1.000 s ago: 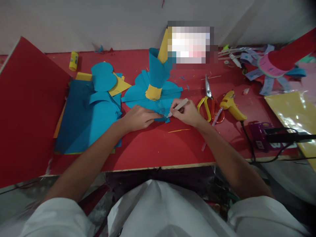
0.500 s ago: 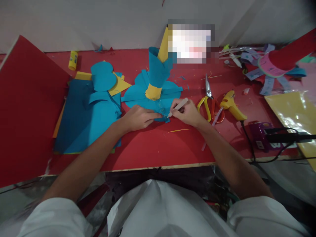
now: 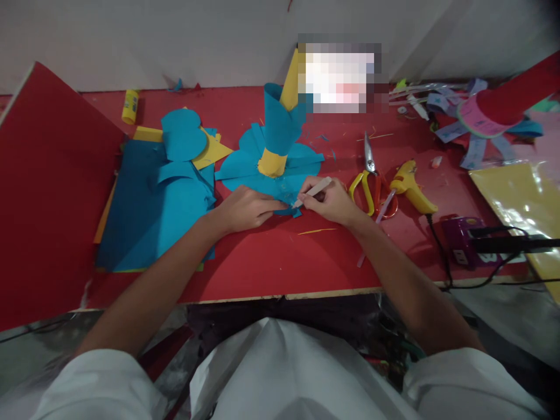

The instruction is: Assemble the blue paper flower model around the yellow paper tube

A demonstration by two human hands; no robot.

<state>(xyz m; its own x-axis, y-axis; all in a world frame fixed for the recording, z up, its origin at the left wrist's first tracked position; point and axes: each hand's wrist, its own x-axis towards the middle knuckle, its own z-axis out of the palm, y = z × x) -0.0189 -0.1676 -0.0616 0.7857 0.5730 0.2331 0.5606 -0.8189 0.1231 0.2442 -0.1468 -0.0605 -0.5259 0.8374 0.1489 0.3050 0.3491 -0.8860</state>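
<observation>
Pale pen (image 3: 321, 186) shifted slightly left, pinched in right hand (image 3: 329, 201); left hand (image 3: 245, 210) flattened, gripping nothing visible, fingertips at near blue petal (image 3: 275, 188); light pressure could let petal slip

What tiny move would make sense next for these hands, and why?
Perhaps a short stroke of the pale pen along the front blue paper petal: the right hand grips the pen, its tip points down at the petal, and the left hand rests against that petal near the tip.
</observation>
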